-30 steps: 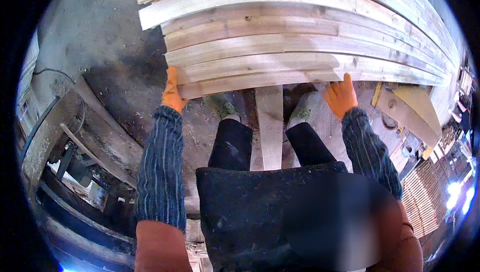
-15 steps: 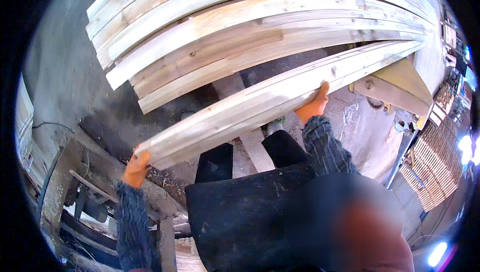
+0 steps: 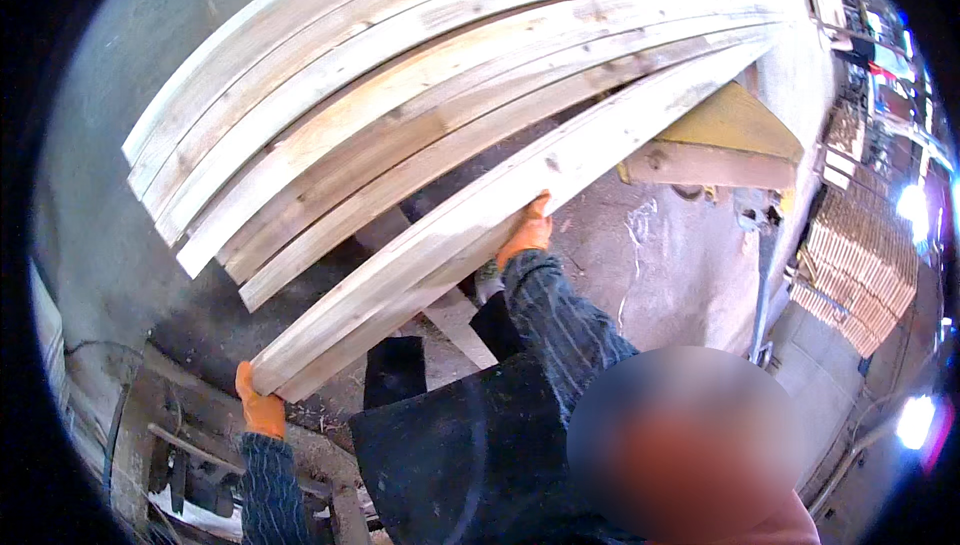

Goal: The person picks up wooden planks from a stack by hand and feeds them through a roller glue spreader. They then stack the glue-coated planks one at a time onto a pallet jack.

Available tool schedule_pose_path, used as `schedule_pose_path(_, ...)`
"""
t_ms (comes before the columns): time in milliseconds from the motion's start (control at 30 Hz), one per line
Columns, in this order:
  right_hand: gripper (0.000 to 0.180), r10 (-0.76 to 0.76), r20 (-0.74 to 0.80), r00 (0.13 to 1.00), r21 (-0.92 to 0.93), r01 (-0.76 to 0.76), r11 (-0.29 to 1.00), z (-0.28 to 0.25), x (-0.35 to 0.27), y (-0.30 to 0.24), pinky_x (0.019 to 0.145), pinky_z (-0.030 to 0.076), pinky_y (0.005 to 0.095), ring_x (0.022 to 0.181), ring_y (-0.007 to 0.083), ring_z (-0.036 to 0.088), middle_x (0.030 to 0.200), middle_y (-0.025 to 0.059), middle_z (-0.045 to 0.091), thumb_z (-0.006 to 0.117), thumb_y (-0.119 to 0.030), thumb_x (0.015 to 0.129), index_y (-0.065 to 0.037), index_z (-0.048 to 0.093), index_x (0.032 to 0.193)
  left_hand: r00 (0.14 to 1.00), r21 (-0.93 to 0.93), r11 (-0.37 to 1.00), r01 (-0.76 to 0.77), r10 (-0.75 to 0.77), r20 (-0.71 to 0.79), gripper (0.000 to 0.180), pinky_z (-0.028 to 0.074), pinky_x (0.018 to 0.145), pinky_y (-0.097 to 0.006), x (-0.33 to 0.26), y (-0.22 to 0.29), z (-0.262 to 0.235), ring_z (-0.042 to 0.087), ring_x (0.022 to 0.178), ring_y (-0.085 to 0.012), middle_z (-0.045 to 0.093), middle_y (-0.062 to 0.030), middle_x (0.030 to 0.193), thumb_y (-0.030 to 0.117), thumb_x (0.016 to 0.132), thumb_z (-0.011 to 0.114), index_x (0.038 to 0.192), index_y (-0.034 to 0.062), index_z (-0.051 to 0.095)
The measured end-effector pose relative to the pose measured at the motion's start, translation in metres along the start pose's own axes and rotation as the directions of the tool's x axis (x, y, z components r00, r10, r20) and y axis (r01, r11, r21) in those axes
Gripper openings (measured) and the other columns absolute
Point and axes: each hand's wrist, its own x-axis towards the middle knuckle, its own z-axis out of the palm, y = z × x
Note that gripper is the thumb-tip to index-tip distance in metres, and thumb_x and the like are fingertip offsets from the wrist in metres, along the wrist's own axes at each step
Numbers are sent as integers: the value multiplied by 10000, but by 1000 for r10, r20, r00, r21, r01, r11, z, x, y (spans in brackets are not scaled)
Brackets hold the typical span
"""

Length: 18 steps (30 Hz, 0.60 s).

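A long pale wooden plank (image 3: 440, 245) slants from the lower left up to the far right. Lines run along its length, and I cannot tell whether it is one piece or two laid together. My left hand (image 3: 261, 409), in an orange glove, is closed around its near left end. Farther along, my right hand (image 3: 528, 229), also orange-gloved, grips the lower edge with the thumb on top; its other fingers are hidden underneath. Beyond the plank lie several similar planks (image 3: 400, 95) side by side, raised above the floor. The held plank meets or overlaps them at the far right.
A yellow-topped wooden support (image 3: 725, 135) stands under the planks' right part. At lower left is a dusty wooden frame (image 3: 135, 445). Stacked slats (image 3: 855, 265) are at the right. A black apron (image 3: 450, 455) hangs before me, above the concrete floor (image 3: 670, 265).
The view has turned, and the planks now slant more steeply. Both hands, still gripping the plank, appear lower and farther left in the picture, with its near end.
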Motion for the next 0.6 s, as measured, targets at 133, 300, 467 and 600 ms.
schedule_pose_path(133, 839, -246, 103, 964, 3, 247, 969, -22, 8, 2, 1054, 479, 425, 1226, 317, 570, 1480, 174, 523, 697, -452, 989, -62, 285, 1608, 999, -19, 999, -30, 30, 9, 730, 443, 1077, -504, -3, 6, -3, 515, 1339, -310, 570, -130, 1432, 632, 983, 541, 1421, 47, 549)
schedule_pose_path(300, 835, -267, -47, 962, 15, 268, 963, -14, -25, -11, 1092, 447, 418, 1269, 308, 540, 1501, 175, 502, 695, -397, 1001, -86, 238, 1627, 982, 5, 996, -95, 93, 163, 687, 506, 996, -474, -33, 27, 11, 612, 1202, -300, 637, -122, 1321, 572, 976, 578, 1371, 10, 578)
schedule_pose_path(467, 798, 204, 192, 960, 108, -228, 968, -48, -44, -52, 1115, 433, 529, 1308, 386, 547, 1481, 187, 550, 554, -623, 1011, -93, 373, 1579, 942, 224, 971, 82, -149, 300, 543, 571, 855, -449, -89, 63, 12, 653, 1089, -269, 654, -121, 1210, 438, 956, 627, 1314, 30, 606)
schedule_pose_path(600, 877, 124, 394, 911, 176, -207, 962, -79, -64, -74, 1103, 464, 589, 1278, 390, 585, 1438, 166, 600, 546, -781, 919, -122, 503, 1496, 856, 664, 741, 99, -404, 323, 467, 515, 879, -372, -110, 103, 13, 634, 1016, -229, 640, -115, 1217, 429, 940, 642, 1189, 37, 690)
